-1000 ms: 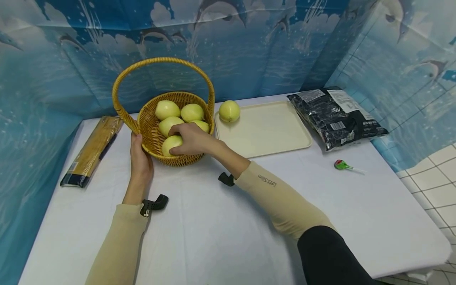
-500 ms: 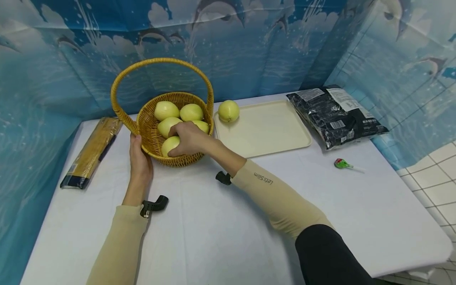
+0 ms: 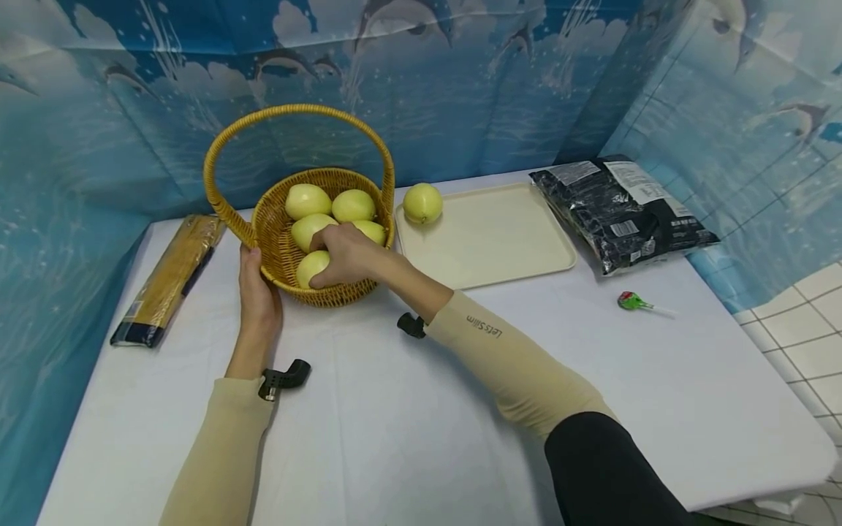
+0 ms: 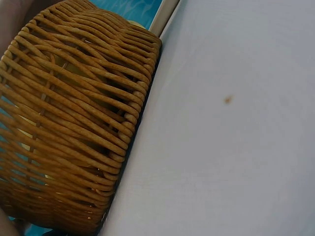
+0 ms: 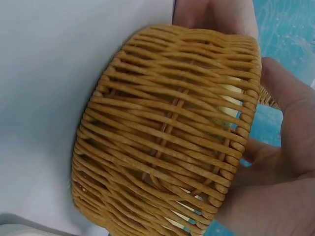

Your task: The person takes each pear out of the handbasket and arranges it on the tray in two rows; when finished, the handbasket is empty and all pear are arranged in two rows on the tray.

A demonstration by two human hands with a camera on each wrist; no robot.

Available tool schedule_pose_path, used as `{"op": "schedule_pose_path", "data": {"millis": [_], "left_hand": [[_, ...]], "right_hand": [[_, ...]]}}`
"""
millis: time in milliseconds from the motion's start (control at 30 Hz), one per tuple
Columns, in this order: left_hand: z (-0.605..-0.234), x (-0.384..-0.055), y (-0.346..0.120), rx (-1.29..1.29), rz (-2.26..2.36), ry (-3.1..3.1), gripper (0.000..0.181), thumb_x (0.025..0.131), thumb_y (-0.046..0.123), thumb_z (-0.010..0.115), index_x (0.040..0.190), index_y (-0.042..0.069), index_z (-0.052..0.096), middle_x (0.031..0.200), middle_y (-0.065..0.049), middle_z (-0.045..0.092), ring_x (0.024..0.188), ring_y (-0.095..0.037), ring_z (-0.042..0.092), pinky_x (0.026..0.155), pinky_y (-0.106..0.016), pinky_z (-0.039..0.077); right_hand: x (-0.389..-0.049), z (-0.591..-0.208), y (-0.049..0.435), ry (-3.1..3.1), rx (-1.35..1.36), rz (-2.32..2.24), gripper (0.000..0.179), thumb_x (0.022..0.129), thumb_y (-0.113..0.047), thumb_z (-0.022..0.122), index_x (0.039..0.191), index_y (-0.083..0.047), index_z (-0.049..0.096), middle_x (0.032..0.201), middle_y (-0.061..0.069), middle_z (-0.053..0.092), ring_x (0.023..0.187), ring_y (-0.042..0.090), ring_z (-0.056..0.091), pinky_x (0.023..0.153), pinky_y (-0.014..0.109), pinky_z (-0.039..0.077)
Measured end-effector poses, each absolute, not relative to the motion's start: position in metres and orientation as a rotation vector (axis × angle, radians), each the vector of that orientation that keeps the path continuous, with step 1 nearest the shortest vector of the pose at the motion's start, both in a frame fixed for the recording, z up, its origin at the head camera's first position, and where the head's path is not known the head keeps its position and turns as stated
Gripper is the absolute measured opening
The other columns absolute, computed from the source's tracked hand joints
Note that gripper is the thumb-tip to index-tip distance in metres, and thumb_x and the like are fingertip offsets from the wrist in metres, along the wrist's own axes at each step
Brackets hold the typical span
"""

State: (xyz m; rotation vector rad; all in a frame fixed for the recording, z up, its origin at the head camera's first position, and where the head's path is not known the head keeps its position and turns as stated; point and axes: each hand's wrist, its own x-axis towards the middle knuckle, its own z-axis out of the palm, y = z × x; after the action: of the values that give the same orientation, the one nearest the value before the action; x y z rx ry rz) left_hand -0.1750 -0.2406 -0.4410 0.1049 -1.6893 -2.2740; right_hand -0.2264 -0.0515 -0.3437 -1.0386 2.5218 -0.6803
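Note:
A wicker basket (image 3: pixel 283 252) with a tall arched handle stands at the back left of the table, holding several pale yellow-green fruits. My right hand (image 3: pixel 350 256) reaches over its front rim, thumb and fingers curled around the front fruit (image 3: pixel 312 269). In the right wrist view that fruit is mostly hidden behind the weave. At the basket's left side, my left hand (image 3: pixel 259 296) holds the wall below the handle's foot, with its fingers largely hidden. Another fruit (image 3: pixel 423 203) sits on the left back corner of a cream tray (image 3: pixel 493 248), right beside the basket.
A long clear packet of yellow sticks (image 3: pixel 172 281) lies left of the basket. Right of the tray are a shiny black bag (image 3: pixel 625 215) and a lollipop (image 3: pixel 634 301) in a green wrapper. A dolphin-print curtain (image 3: pixel 460 102) hangs close behind the white-covered table (image 3: pixel 395 424).
Almost nothing differs. My right hand has shifted very slightly left and still grips the front fruit inside the basket, while the left hand stays at the basket's side.

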Motion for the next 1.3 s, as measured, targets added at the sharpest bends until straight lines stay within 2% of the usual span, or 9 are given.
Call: {"op": "schedule_pose_path", "data": {"millis": [233,633,900,1100,1300], "left_hand": [[-0.440,-0.175,-0.241,0.113,-2.289,-1.682,0.052,0.113,0.030,0.031,0.165,0.028,0.027,0.170,-0.007,0.032,0.156,-0.022,0.032,0.130,-0.030,0.026],[-0.444,-0.175,-0.241,0.115,-2.277,-1.689,0.052,0.113,0.030,0.030,0.166,0.029,0.026,0.171,-0.005,0.030,0.157,-0.020,0.031,0.130,-0.029,0.024],[-0.443,-0.176,-0.241,0.110,-2.274,-1.690,0.052,0.113,0.029,0.030,0.165,0.029,0.026,0.171,-0.005,0.031,0.157,-0.019,0.031,0.130,-0.028,0.024],[-0.443,-0.176,-0.240,0.088,-2.271,-1.685,0.053,0.113,0.029,0.030,0.166,0.028,0.027,0.170,-0.007,0.032,0.157,-0.021,0.031,0.130,-0.029,0.024],[-0.444,-0.175,-0.241,0.102,-2.251,-1.723,0.053,0.113,0.031,0.030,0.166,0.028,0.025,0.169,-0.007,0.032,0.157,-0.021,0.032,0.130,-0.029,0.025]], "right_hand": [[-0.229,-0.350,-0.049,2.496,-1.018,-0.698,0.064,0.091,-0.041,0.081,0.143,-0.007,0.064,0.140,0.006,0.068,0.131,0.023,0.061,0.104,0.031,0.053],[-0.224,-0.356,-0.044,2.540,-1.017,-0.884,0.062,0.086,-0.040,0.084,0.137,-0.010,0.068,0.132,0.002,0.072,0.120,0.020,0.065,0.097,0.030,0.053],[-0.217,-0.357,-0.033,2.576,-1.022,-1.039,0.058,0.087,-0.045,0.084,0.135,-0.016,0.067,0.131,-0.004,0.071,0.117,0.012,0.063,0.111,0.039,0.041],[-0.215,-0.357,-0.028,2.568,-0.964,-1.136,0.059,0.084,-0.046,0.086,0.132,-0.018,0.067,0.129,-0.005,0.071,0.119,0.012,0.062,0.105,0.035,0.047],[-0.212,-0.352,-0.023,2.577,-0.915,-1.181,0.063,0.083,-0.046,0.086,0.138,-0.020,0.068,0.134,-0.004,0.070,0.124,0.017,0.060,0.112,0.045,0.042]]}}
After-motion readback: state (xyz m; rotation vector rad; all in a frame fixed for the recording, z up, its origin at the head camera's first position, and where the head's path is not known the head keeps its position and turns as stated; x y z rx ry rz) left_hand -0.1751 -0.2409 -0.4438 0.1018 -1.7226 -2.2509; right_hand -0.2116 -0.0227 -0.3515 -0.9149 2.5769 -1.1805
